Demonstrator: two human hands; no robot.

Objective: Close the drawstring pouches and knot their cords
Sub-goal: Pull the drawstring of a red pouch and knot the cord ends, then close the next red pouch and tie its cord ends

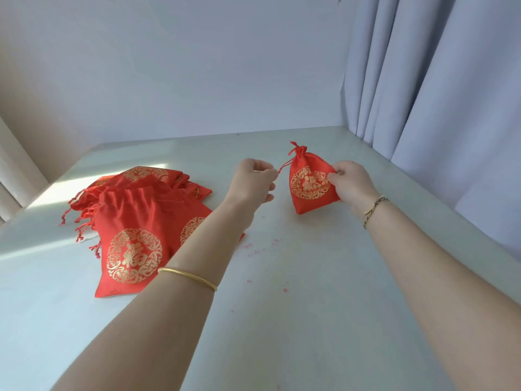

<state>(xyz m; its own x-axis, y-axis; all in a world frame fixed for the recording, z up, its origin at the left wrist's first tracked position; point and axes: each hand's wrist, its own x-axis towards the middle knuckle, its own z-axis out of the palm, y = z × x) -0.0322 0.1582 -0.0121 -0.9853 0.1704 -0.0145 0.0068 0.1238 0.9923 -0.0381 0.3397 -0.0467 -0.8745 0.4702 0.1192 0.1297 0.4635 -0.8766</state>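
A pale, smooth table [310, 320] runs up to a plain white wall [197, 66], with grey-blue pleated curtains [437, 94] hanging along its right side. Your right hand [351, 183] pinches the right edge of a small red satin drawstring pouch [308, 179], printed with a round gold emblem, between thumb and curled fingers. The pouch stands upright towards the far right of the table, its neck gathered tight. Whether its bottom corner touches the surface cannot be told. A thin red cord [284, 166] leads from the neck down and left into your left hand [251, 182], whose fingers are curled, thumb and forefinger pinching the cord's end. Well apart to the left lies a heap of flat red pouches [132, 221] with the same gold print, necks loose, cords trailing leftwards. Your left forearm crosses the heap's right edge. A gold bangle [187, 277] sits on that forearm and a braided bracelet [375, 207] on your right wrist. Pink flecks [262, 249] dot the table between your arms.
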